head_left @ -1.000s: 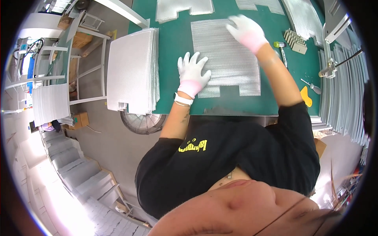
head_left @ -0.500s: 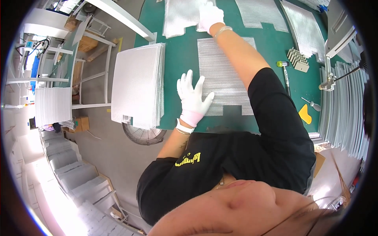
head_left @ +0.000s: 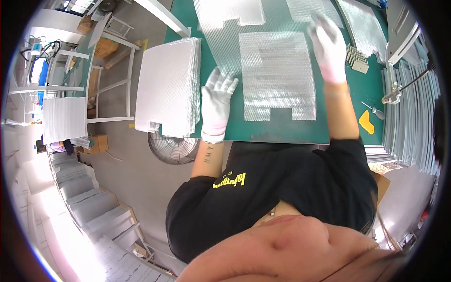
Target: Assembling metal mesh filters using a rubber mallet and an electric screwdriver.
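A silvery mesh sheet [head_left: 223, 44], smeared by motion, slants over the green table between my hands. My left hand [head_left: 217, 105], in a white glove, is open with fingers stretched and apart beside the sheet's lower corner. My right hand [head_left: 329, 49], also gloved and somewhat blurred, has curled fingers at the sheet's right end and seems to grip it. Between them another mesh sheet [head_left: 279, 77] with a notch in its near edge lies flat. Beyond it sits a pile of mesh sheets [head_left: 244, 14].
A thick stack of white sheets [head_left: 164, 89] stands left of my left hand. To the right are a row of metal blocks [head_left: 357, 61], a screwdriver [head_left: 373, 110], a yellow scraper [head_left: 366, 123] and upright panels [head_left: 408, 122]. A floor fan [head_left: 174, 148] stands below the table edge.
My right hand has come back from the far pile and swung right, with a mesh sheet now slanting between my hands. My left hand has shifted left, off the flat sheet.
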The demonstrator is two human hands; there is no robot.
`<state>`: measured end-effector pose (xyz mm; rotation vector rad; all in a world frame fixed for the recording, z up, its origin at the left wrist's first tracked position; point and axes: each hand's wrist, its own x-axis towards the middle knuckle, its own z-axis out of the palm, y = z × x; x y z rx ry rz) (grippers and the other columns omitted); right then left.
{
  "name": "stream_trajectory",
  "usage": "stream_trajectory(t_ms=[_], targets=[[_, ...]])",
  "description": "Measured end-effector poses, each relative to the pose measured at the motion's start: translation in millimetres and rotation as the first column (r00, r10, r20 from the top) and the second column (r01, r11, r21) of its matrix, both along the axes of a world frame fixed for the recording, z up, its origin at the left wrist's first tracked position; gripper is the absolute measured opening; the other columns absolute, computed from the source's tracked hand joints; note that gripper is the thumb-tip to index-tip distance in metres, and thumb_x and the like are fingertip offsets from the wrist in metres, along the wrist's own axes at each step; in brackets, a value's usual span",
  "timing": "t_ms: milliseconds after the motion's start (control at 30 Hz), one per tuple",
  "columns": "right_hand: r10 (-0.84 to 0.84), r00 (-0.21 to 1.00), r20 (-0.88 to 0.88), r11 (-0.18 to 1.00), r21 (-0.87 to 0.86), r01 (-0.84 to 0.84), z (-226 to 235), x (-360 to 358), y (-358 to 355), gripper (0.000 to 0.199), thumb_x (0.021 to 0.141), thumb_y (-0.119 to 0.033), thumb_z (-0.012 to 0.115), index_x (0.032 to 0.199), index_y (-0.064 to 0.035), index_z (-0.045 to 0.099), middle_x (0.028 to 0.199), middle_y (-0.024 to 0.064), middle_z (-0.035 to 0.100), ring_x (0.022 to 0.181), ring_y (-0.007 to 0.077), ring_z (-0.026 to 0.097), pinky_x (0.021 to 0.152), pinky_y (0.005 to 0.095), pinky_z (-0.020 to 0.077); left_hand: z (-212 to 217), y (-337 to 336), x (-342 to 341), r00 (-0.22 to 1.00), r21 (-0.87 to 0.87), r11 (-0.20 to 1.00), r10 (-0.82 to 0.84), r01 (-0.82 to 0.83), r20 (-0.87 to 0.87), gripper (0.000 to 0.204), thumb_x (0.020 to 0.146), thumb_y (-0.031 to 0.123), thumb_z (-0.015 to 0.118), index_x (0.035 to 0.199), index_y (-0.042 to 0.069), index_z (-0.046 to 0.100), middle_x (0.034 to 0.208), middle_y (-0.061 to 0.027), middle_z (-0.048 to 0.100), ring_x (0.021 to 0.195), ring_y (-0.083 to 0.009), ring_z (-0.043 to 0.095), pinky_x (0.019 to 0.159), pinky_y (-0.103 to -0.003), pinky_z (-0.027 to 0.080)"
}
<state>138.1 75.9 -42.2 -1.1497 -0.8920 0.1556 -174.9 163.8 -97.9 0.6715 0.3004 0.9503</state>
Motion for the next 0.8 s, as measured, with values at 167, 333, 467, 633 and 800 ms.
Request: stream_trajectory(t_ms=[167,333,467,633,800], targets=[[-0.086,0.992,-0.091,0.930,-0.364,0.047,-35,-62,-122,0.035,0.092,0.001,0.065,0.127,0.0016,0.065,0.112,0.0066,0.069,0.104,0.0146,0.065,0.095,0.0279,0.0509,33,-22,9,0.741,0.396,0.909,0.176,0.130,-0.648,0.088,0.093,0.037,0.073,0.154,-0.006,0.026,0.124,-0.0159,0.061,0.091,-0.0184,0.063,0.083,-0.034,0.056],[-0.022,0.966,0.256,0.681,-0.703,0.202,-36,-85,-152,0.034,0.085,-0.011,0.072,0.119,-0.0062,0.070,0.085,0.0077,0.061,0.070,0.0170,0.057,0.066,0.0293,0.0472,11,-37,24,0.314,0.637,0.660,0.555,0.399,-0.770,0.086,0.084,0.021,0.075,0.153,-0.006,0.030,0.110,-0.0166,0.066,0.085,-0.0220,0.065,0.079,-0.031,0.055],[-0.013,0.949,0.314,0.676,-0.696,0.240,-55,-80,-152,0.031,0.085,-0.012,0.071,0.116,-0.0064,0.071,0.080,0.0078,0.059,0.068,0.0201,0.057,0.067,0.0314,0.0486,-8,-37,31,0.332,0.719,0.568,0.642,0.400,-0.691,0.080,0.087,0.021,0.071,0.152,-0.003,0.033,0.116,-0.0197,0.064,0.101,-0.0334,0.066,0.090,-0.041,0.053],[-0.001,0.953,0.303,0.634,-0.737,0.235,-64,-80,-153,0.030,0.087,-0.016,0.070,0.116,-0.0081,0.071,0.085,0.0093,0.062,0.073,0.0232,0.062,0.071,0.0331,0.0510,-24,-33,35,0.311,0.735,0.466,0.694,0.493,-0.649,0.076,0.088,0.022,0.069,0.152,-0.001,0.036,0.118,-0.0203,0.063,0.102,-0.0341,0.065,0.089,-0.042,0.054],[0.012,0.908,0.419,0.647,-0.695,0.313,-86,-78,-152,0.030,0.088,-0.018,0.069,0.117,-0.0092,0.070,0.092,0.0108,0.065,0.081,0.0273,0.065,0.075,0.0352,0.0526,-40,-32,37,0.271,0.707,0.437,0.709,0.556,-0.651,0.069,0.089,0.023,0.067,0.148,0.000,0.041,0.116,-0.0196,0.062,0.102,-0.0354,0.064,0.089,-0.042,0.054]])
